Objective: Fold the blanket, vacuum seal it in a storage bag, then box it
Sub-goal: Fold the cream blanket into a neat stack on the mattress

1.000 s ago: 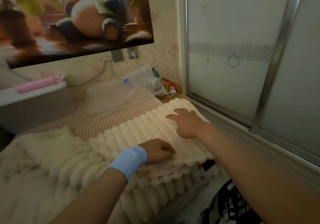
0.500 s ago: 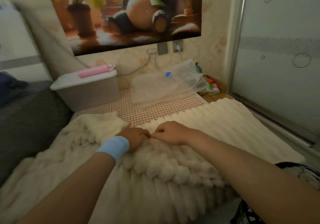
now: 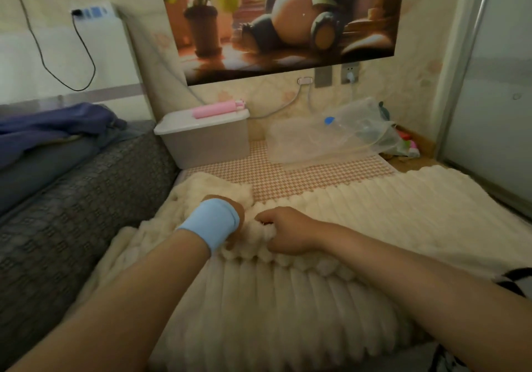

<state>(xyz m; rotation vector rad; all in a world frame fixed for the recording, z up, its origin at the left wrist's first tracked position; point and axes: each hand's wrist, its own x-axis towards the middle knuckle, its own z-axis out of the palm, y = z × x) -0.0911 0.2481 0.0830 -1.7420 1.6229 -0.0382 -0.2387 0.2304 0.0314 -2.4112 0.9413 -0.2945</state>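
A cream ribbed fleece blanket lies spread over a checked mat, with a folded edge running across its middle. My right hand grips that folded edge with curled fingers. My left hand, with a light blue wristband on the wrist, holds the same edge just to the left; the wristband hides most of its fingers. A clear plastic storage bag with a blue valve lies on the mat behind the blanket. A white lidded storage box stands to the bag's left, with a pink pump on its lid.
A grey sofa edge with blue bedding borders the left. A frosted sliding door closes off the right. Small colourful items sit in the back right corner. Cables hang from wall sockets below a poster.
My right hand left the blanket's right side and joined the left hand at the folded edge in the middle. The view swung left, bringing in the box and sofa.
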